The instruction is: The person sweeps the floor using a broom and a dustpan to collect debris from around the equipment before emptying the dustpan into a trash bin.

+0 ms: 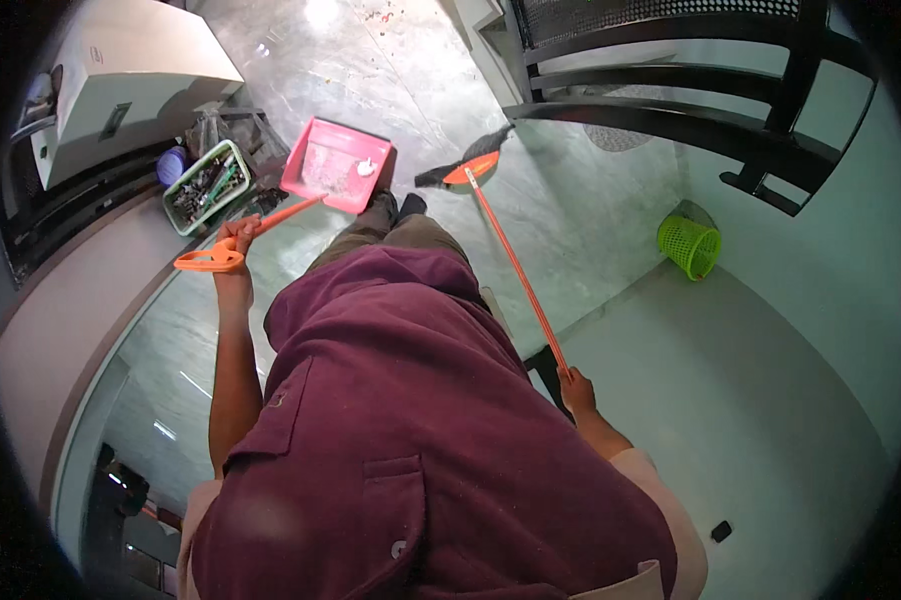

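Note:
My left hand (238,236) is closed round the orange handle of a long-handled pink dustpan (300,168). The pan rests on the floor just ahead and to the left of my feet, its open side away from me. Inside it lie a crumpled white scrap (366,167) and a thin layer of pale dust. With my right hand (577,391) I grip the orange stick of a broom (518,262) near its upper end. Its dark bristles spread on the floor to the right of the pan, apart from it.
At left stand a white cabinet (155,40) and a pale green tray (242,160) full of small tools and parts. A black metal frame (670,112) juts in from the upper right. By the right wall sits a lime-green basket (688,248). Reddish crumbs (383,17) dot the far floor.

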Demonstrator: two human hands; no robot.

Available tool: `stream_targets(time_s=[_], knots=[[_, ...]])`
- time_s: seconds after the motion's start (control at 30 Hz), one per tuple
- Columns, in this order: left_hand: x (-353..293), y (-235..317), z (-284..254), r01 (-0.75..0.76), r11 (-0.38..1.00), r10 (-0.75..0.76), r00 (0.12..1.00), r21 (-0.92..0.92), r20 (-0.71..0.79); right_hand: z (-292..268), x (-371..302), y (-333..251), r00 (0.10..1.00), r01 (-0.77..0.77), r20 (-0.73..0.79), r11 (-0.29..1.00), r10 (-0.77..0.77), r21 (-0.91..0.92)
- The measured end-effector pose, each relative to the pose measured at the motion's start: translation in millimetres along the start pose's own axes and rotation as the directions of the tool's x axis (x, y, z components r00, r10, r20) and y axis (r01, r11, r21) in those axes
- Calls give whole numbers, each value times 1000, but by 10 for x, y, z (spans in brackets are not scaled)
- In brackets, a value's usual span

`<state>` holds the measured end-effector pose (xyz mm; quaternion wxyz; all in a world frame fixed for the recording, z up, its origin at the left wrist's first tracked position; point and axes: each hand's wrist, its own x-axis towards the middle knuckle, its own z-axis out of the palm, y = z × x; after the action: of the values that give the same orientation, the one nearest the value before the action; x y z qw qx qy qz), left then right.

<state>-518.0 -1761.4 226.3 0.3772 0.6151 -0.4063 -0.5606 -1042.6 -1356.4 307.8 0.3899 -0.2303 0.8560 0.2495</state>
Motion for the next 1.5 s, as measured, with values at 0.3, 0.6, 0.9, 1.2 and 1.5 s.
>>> stream_targets(time_s=[0.3,0.6,0.9,1.2,1.5], knots=[[120,50,11,58,981,-59,998,183,-3,-912,1178,-1481,953,293,-24,939,-302,-180],[355,-61,230,6,949,51,984,314,-173,-2169,1694,-3429,861,437,-119,840,-494,-322],[850,-103,468,-98,737,359,895,669,-265,-4635,-303,-5071,689,124,-309,526,-655,-841],[1590,124,742,241,969,-214,734,-47,-645,-4287,665,-7270,369,175,165,-106,-914,-979],[2096,219,1221,101,866,256,751,489,-609,-4678,258,-8068,333,238,444,-381,-832,-893]])
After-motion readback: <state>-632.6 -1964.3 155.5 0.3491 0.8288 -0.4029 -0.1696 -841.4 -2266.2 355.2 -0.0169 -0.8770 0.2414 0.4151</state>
